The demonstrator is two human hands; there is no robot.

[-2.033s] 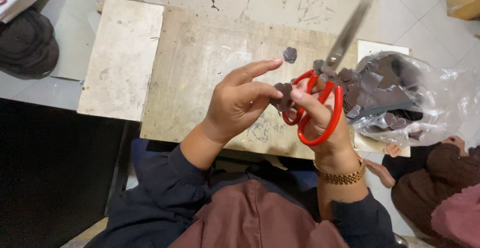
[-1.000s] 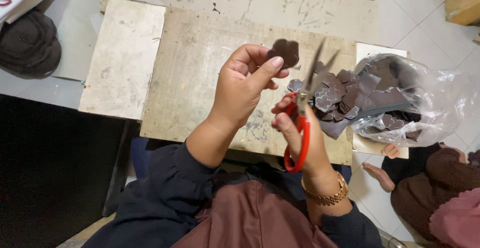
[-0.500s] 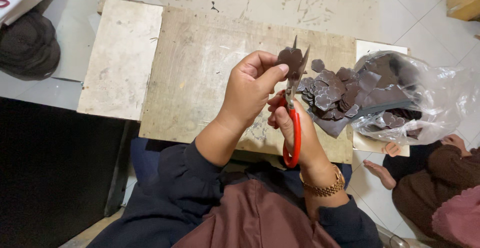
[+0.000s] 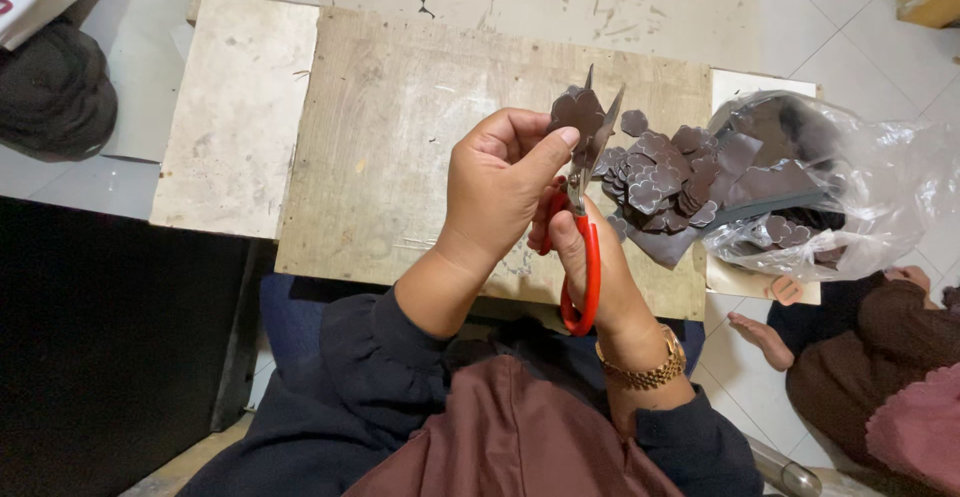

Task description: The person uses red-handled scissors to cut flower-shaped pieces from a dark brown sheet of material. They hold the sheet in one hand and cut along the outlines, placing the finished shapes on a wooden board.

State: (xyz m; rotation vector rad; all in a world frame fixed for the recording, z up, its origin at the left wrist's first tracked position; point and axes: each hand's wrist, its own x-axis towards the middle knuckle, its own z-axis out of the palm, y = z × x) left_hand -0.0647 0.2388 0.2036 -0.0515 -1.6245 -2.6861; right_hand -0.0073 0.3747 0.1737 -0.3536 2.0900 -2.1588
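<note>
Brown scalloped cutout (image 4: 577, 115) sits pinched in the left hand (image 4: 497, 189) between the parted blades of red-handled scissors (image 4: 583, 225) gripped by the right hand (image 4: 600, 277), above the wooden board (image 4: 400, 137)'s right edge, beside heaped pieces (image 4: 665, 182), with bare board leftward.

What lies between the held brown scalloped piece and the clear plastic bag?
In the head view, a pile of brown scalloped cutouts lies on the wooden board.

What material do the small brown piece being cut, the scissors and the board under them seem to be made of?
Brown piece: seemingly thin leather or felt-like sheet, matte, with a scalloped edge; the exact material is unclear.
Scissors: grey metal blades and glossy red handles, probably plastic.
Board: wood, likely plywood, unfinished, with visible grain, scratches and stains.
</note>
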